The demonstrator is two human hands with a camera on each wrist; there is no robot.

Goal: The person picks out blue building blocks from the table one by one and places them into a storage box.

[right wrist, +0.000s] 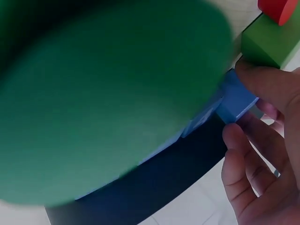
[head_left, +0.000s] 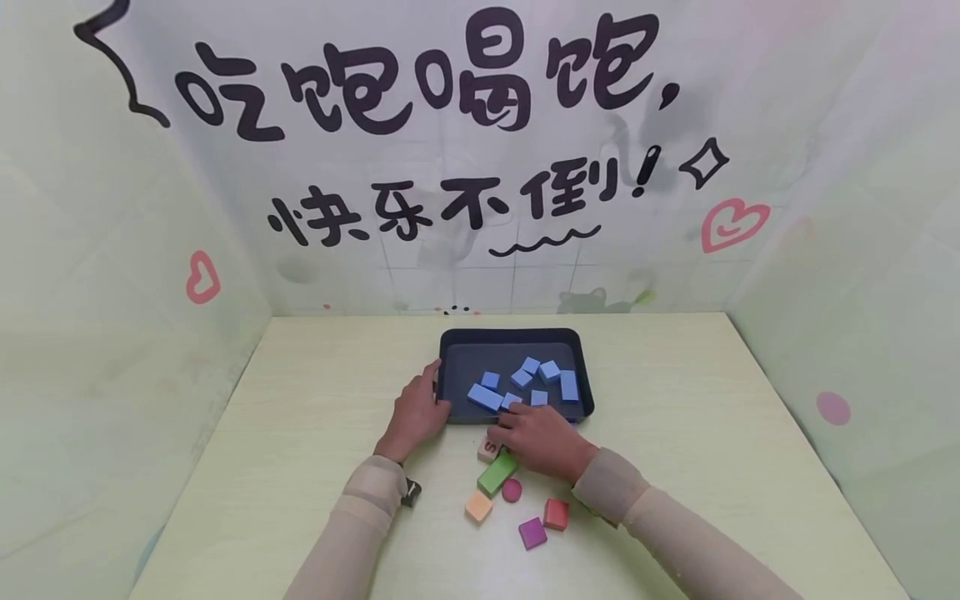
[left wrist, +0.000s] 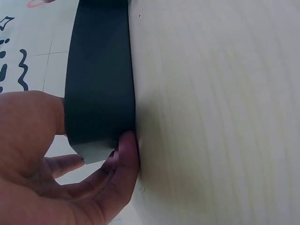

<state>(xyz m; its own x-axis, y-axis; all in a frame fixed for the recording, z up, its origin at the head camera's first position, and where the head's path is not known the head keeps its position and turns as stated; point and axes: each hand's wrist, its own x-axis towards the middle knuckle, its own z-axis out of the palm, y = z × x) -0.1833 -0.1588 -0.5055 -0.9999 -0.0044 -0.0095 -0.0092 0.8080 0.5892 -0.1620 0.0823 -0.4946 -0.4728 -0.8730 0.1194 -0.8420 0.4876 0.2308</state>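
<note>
A dark rectangular tray [head_left: 517, 337] holds several blue blocks [head_left: 568, 386], both cubes and longer bars. My left hand [head_left: 415, 412] grips the tray's near left corner, and in the left wrist view its fingers bend against the dark wall [left wrist: 101, 84]. Over the tray's front edge reaches my right hand [head_left: 543, 442]. In the right wrist view its thumb and fingers pinch a blue block [right wrist: 234, 98] close to other blue pieces. Just below that hand lie a wooden block with a letter [head_left: 489, 450] and a green bar [head_left: 497, 474].
Nearer on the table sit a pink-red round piece [head_left: 512, 490], an orange block [head_left: 478, 507], a red block [head_left: 556, 514] and a purple block [head_left: 532, 533]. A blurred green shape [right wrist: 117, 103] covers much of the right wrist view. Printed curtains surround the table.
</note>
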